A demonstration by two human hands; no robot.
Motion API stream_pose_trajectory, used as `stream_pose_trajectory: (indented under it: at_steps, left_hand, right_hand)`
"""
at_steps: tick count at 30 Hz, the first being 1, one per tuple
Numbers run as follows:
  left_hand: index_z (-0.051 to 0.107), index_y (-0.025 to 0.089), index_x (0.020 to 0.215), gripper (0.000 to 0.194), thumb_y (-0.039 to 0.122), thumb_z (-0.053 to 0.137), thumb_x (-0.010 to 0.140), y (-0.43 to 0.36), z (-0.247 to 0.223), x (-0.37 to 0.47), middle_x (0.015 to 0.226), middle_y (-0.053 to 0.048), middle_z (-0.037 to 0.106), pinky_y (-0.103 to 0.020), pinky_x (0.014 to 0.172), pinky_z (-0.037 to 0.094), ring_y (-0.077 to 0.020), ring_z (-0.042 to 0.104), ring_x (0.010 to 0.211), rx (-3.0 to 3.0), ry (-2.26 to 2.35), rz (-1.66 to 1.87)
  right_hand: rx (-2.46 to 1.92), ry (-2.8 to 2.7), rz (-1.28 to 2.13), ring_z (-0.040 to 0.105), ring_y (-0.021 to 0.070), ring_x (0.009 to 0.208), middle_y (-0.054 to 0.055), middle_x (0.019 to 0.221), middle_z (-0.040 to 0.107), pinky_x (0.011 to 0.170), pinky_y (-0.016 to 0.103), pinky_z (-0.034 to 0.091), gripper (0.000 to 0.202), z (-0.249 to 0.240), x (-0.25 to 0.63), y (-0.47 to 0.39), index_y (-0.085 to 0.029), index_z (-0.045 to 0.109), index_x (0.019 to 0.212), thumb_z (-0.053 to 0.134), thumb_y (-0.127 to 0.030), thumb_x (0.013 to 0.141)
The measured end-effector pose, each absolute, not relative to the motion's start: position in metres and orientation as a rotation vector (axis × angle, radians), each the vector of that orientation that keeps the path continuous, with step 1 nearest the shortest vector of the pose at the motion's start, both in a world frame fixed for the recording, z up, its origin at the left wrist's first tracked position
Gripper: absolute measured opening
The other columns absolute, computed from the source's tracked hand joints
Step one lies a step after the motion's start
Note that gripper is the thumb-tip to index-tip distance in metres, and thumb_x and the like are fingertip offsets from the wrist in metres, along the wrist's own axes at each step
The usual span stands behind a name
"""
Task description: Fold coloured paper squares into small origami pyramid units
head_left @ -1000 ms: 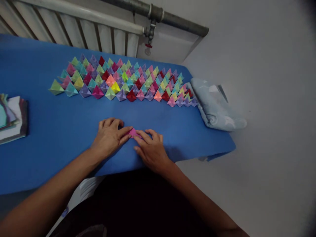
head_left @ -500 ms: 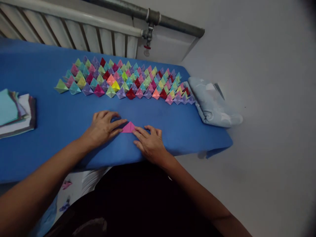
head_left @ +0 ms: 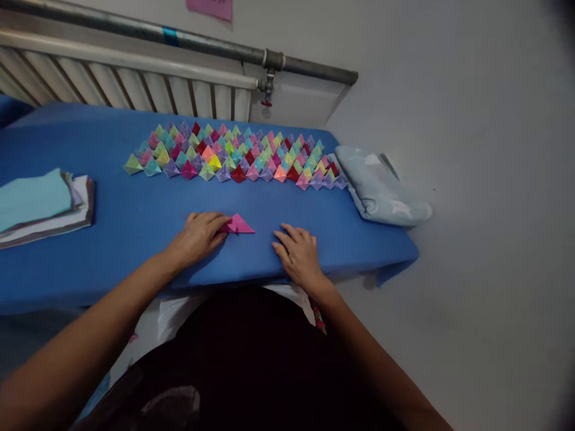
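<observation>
A pink folded paper [head_left: 240, 225] with a pointed top lies at the front of the blue-covered table [head_left: 148, 239]. My left hand [head_left: 197, 237] pinches its left end between thumb and fingers, which hide that end. To the right of the paper and apart from it, my right hand [head_left: 297, 252] rests over the cloth, fingers spread and holding nothing. Beyond both hands stand rows of small folded paper pieces [head_left: 223, 173] in many colours.
On the left lies a stack of coloured paper sheets [head_left: 36, 194] on top of white and dark layers. A folded pale blue cloth [head_left: 381, 191] sits at the right end. Behind the table run a radiator [head_left: 121, 87] and a metal pipe [head_left: 202, 42] with a valve.
My right hand has let go of the pink paper and moved right. My left hand keeps its hold on the paper's left end. The view has shifted somewhat.
</observation>
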State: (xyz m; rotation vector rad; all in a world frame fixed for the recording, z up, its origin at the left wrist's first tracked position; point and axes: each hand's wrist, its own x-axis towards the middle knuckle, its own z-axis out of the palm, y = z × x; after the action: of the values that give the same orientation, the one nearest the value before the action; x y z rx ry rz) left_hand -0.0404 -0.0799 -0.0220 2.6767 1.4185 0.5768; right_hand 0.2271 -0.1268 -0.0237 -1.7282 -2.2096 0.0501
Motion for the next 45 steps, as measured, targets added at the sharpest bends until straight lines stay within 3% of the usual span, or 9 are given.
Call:
stream_pose_trajectory:
  at_steps: [7, 11, 14, 16, 18, 23, 26, 34, 45]
  left_hand:
    - [0.065, 0.019, 0.123, 0.036, 0.028, 0.058, 0.089, -0.093, -0.025, -0.033, 0.124, -0.014, 0.066, -0.047, 0.098, 0.043, -0.0318, 0.059, 0.114, 2.556, 1.502, 0.787]
    - [0.064, 0.018, 0.124, 0.047, 0.029, 0.067, 0.078, -0.078, -0.015, -0.024, 0.12, -0.011, 0.067, -0.042, 0.095, 0.047, -0.0281, 0.062, 0.106, 2.215, 1.487, 0.763]
    - [0.073, 0.02, 0.094, 0.03, 0.031, 0.075, 0.066, -0.066, -0.005, -0.018, 0.084, -0.002, 0.07, -0.031, 0.075, 0.047, -0.0202, 0.061, 0.079, 1.779, 1.425, 0.758]
    - [0.071, 0.02, 0.071, 0.018, 0.032, 0.078, 0.06, -0.062, 0.0, -0.015, 0.064, 0.002, 0.063, -0.026, 0.062, 0.041, -0.0151, 0.053, 0.063, 1.577, 1.404, 0.786]
    - [0.066, 0.02, 0.062, 0.02, 0.034, 0.079, 0.058, -0.063, 0.003, -0.013, 0.056, 0.003, 0.058, -0.025, 0.056, 0.036, -0.0124, 0.047, 0.055, 1.472, 1.404, 0.834]
    - [0.063, 0.018, 0.064, 0.029, 0.041, 0.081, 0.057, -0.083, 0.015, -0.002, 0.059, 0.002, 0.061, -0.025, 0.056, 0.041, -0.011, 0.052, 0.053, 1.267, 1.292, 0.928]
    - [0.064, 0.017, 0.063, 0.029, 0.032, 0.086, 0.051, -0.099, 0.024, 0.009, 0.058, 0.002, 0.062, -0.023, 0.057, 0.043, -0.0099, 0.055, 0.054, 0.983, 1.162, 1.002]
    - [0.065, 0.014, 0.066, 0.03, 0.025, 0.09, 0.052, -0.121, 0.03, 0.017, 0.062, 0.002, 0.065, -0.023, 0.062, 0.05, -0.0097, 0.06, 0.057, 0.777, 0.995, 0.959]
    - [0.063, 0.015, 0.062, 0.025, 0.023, 0.086, 0.058, -0.129, 0.024, 0.011, 0.058, 0.002, 0.063, -0.021, 0.056, 0.049, -0.009, 0.058, 0.054, 0.767, 0.931, 0.877]
  right_hand:
    - [-1.667, -2.156, 0.022, 0.053, 0.0297, 0.118, 0.008, 0.131, 0.067, 0.095, 0.044, 0.04, 0.03, -0.029, 0.228, -0.131, -0.024, 0.07, 0.12, 0.053, -0.034, 0.097]
    - [-1.644, -2.152, 0.041, 0.054, 0.0297, 0.117, 0.008, 0.13, 0.067, 0.096, 0.044, 0.04, 0.03, -0.029, 0.229, -0.131, -0.023, 0.071, 0.12, 0.054, -0.033, 0.097]
    - [-1.624, -2.135, 0.076, 0.053, 0.0299, 0.118, 0.009, 0.13, 0.067, 0.097, 0.045, 0.04, 0.03, -0.028, 0.231, -0.131, -0.022, 0.071, 0.119, 0.055, -0.032, 0.096]
    - [-1.606, -2.095, 0.136, 0.053, 0.0302, 0.119, 0.009, 0.129, 0.067, 0.098, 0.047, 0.039, 0.028, -0.028, 0.231, -0.131, -0.023, 0.072, 0.117, 0.056, -0.031, 0.094]
    - [-1.563, -1.985, 0.268, 0.055, 0.0291, 0.118, 0.01, 0.127, 0.068, 0.1, 0.048, 0.039, 0.026, -0.026, 0.228, -0.132, -0.023, 0.072, 0.114, 0.058, -0.029, 0.092]
    - [-1.291, -1.421, 1.037, 0.065, 0.0171, 0.09, 0.005, 0.103, 0.072, 0.081, 0.033, 0.051, 0.027, -0.014, 0.206, -0.138, -0.023, 0.067, 0.108, 0.059, -0.037, 0.087]
    - [-1.178, -1.214, 1.307, 0.064, 0.0142, 0.075, 0.001, 0.084, 0.069, 0.065, 0.026, 0.049, 0.026, -0.001, 0.191, -0.141, -0.022, 0.064, 0.1, 0.064, -0.041, 0.082]
    - [-1.067, -1.158, 1.214, 0.06, 0.0114, 0.067, -0.001, 0.08, 0.065, 0.058, 0.023, 0.047, 0.022, 0.02, 0.183, -0.142, -0.022, 0.062, 0.088, 0.067, -0.041, 0.078]
    - [-1.028, -1.149, 1.309, 0.06, 0.0115, 0.065, -0.002, 0.075, 0.065, 0.057, 0.023, 0.047, 0.019, 0.019, 0.181, -0.144, -0.022, 0.064, 0.082, 0.067, -0.041, 0.079]
